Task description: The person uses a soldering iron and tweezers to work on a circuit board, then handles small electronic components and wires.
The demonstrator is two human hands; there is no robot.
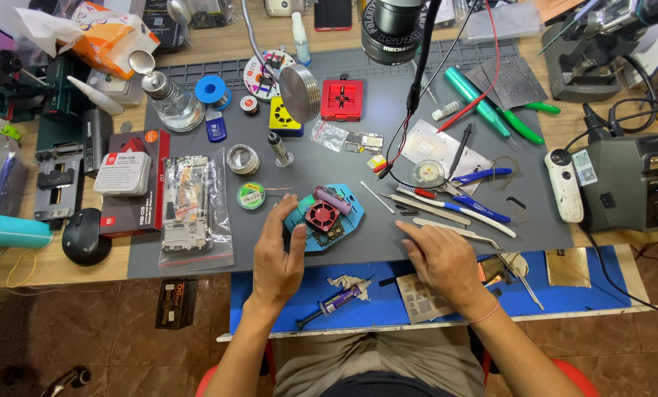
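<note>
Left hand (279, 250): open, fingers spread and lying flat on the grey work mat (388, 242), fingertips touching the left edge of the blue holder plate (351, 202); grips nothing.

Blue holder plate: near the middle of the mat, toward its near edge; carries a small red fan (321, 214), a purple cylindrical cell (333, 198) on its far side, and a dark circuit board (331, 234) at its near edge.

Right hand (444, 266): open, palm down, resting across the near edge of the mat and the blue board (285, 294) below it; index finger extended toward the far left, tip well apart from the plate; grips nothing; a pink band at the wrist.

Near the right hand: metal tweezers (457, 230) just beyond the fingers; a blue-handled toothbrush (461, 208) farther off; a metal stencil sheet (421, 301) partly under the palm's near side.

Between the hands, on the blue board: a purple syringe (334, 302); a scrap of crumpled tape (349, 282).

Left of the left hand: a clear bag with a phone frame (193, 209); a green tin (251, 195) on the far side.
</note>
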